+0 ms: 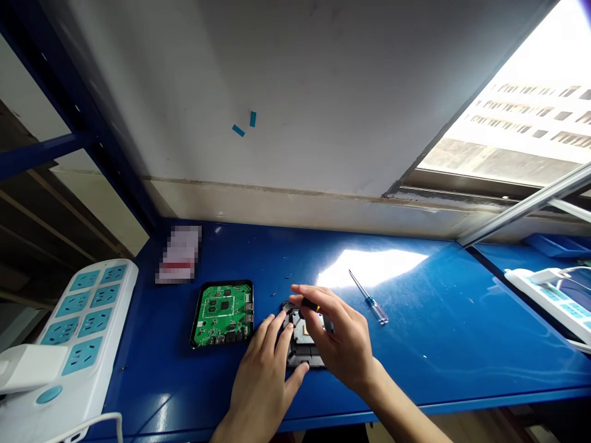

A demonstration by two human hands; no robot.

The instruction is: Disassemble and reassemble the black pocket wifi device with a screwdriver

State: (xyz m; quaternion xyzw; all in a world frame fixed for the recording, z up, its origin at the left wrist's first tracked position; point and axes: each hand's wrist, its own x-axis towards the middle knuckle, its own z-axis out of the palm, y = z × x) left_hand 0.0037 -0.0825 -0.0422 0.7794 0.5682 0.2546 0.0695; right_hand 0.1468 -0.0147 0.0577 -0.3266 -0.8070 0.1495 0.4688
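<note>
My left hand (264, 375) rests on the blue table (438, 332), its fingers spread and steadying the left edge of a small dark device part (301, 342) with a metal plate in it. Over that part my right hand (339, 338) is closed on a small screwdriver with a black and yellow handle (310, 304). The tool's tip is hidden behind the hand. To the left lies a black case holding a green circuit board (222, 312).
A second screwdriver with a clear blue handle (369, 298) lies right of the hands. A white power strip (64, 344) sits at the far left, another (551, 296) at the far right. A blurred card (180, 253) lies near the wall. Tiny screws dot the table.
</note>
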